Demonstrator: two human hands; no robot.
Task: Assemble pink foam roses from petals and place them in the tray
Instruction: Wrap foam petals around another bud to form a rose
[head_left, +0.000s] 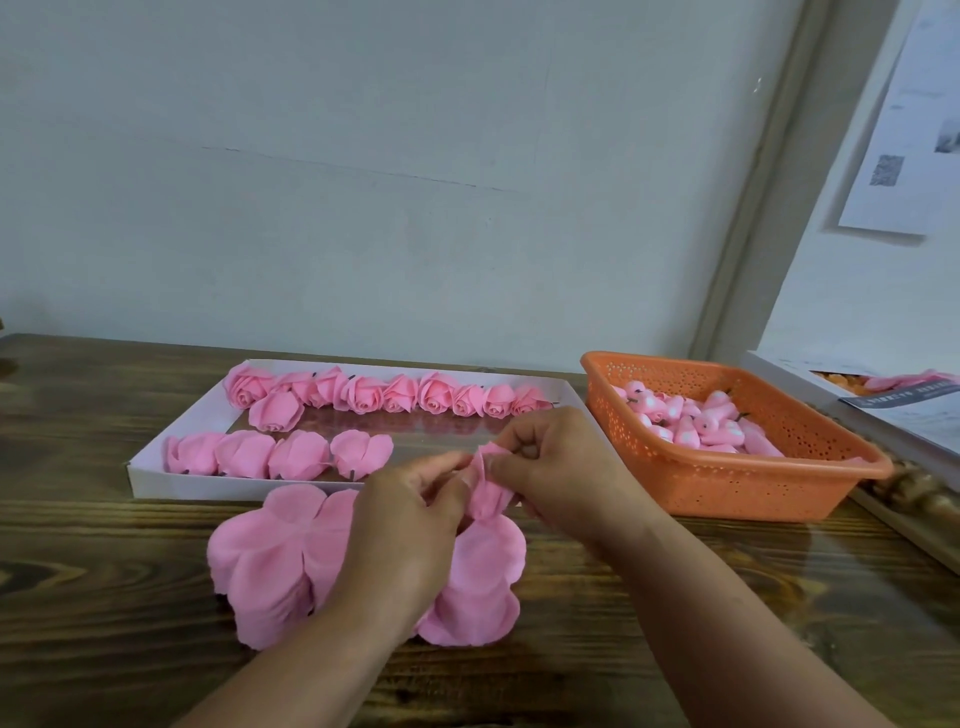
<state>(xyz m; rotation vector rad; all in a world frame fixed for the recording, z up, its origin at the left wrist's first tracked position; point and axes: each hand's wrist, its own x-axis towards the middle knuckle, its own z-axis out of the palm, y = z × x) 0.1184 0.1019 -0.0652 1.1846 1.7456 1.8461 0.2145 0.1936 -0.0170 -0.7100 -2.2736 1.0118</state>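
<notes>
Both hands meet above a stack of flat pink foam petal sheets (270, 561) on the wooden table. My left hand (400, 525) and my right hand (550, 462) pinch a half-formed pink rose (485, 491), with petals folded up around it. Behind them lies a shallow white tray (156, 475). Its far side holds a row of finished roses (395, 393). Several more roses (275, 454) lie along its near side, undersides up.
An orange perforated basket (753, 486) of pink rose buds (696, 418) stands to the right of the tray. A white box with papers (893, 410) sits at the far right edge. A pale wall rises behind the table.
</notes>
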